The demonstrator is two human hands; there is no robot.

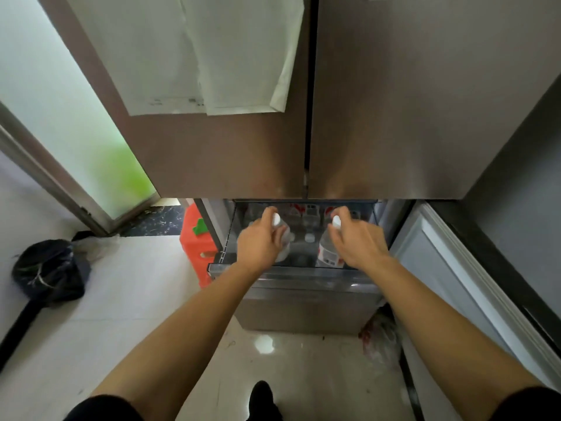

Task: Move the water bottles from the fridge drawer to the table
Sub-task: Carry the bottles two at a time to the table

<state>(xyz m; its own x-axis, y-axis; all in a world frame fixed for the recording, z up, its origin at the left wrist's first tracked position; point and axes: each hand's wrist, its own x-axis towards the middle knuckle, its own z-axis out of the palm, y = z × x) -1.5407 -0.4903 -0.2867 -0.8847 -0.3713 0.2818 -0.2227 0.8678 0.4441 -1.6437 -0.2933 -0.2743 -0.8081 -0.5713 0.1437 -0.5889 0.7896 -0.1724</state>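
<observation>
Pale floor tiles (121, 299) are seen in front of a brown fridge (227, 147), whose two upper doors are shut; sheets of white paper (212, 56) are fixed to the left door; below the doors the fridge drawer (303, 270) is pulled out toward the near side. Two bare forearms are stretched from the near edge into the drawer; the left grip (258, 244) is curled round the neck of the left water bottle (284, 243), just under its white cap; the right grip (359, 246) is closed in the same way round the neck of the right water bottle (329, 256), whose red and white label is shown below the hand. Both bottles are held roughly upright within the drawer; whether their bases are touching the drawer floor cannot be told. More bottles (309, 212) with red labels are stood at the far side of the drawer, partly hidden under the doors. An orange plastic stool (194, 238) is set just left of the drawer; a black bag (50, 271) is laid on the tiles at the far left, near a frosted glass door (60, 117); a crumpled clear bag (381, 338) is lodged on the floor right of the drawer front.
</observation>
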